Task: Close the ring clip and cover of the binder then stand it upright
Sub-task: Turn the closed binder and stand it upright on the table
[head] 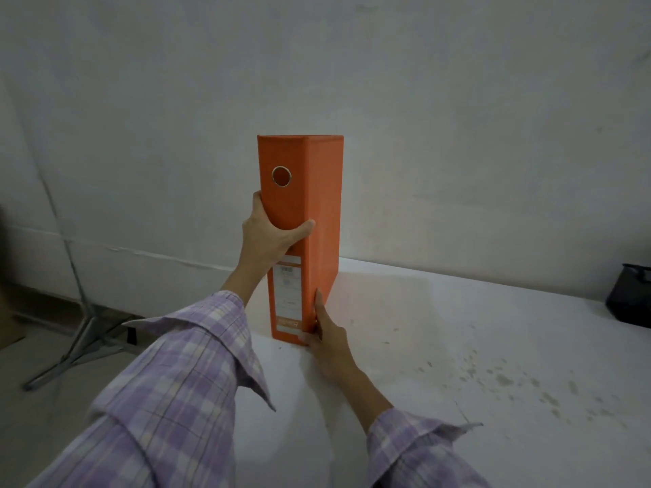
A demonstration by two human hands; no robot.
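Observation:
An orange lever-arch binder stands upright on the white table, cover shut, its spine with a metal finger hole and a white label facing me. My left hand wraps around the spine at mid-height, thumb across the front. My right hand rests against the binder's lower right corner, fingers flat along the cover edge. The ring clip is hidden inside.
A dark mesh container sits at the table's far right edge. A metal stand with splayed legs is on the floor to the left. A pale wall rises close behind the binder. Stains mark the table at the right.

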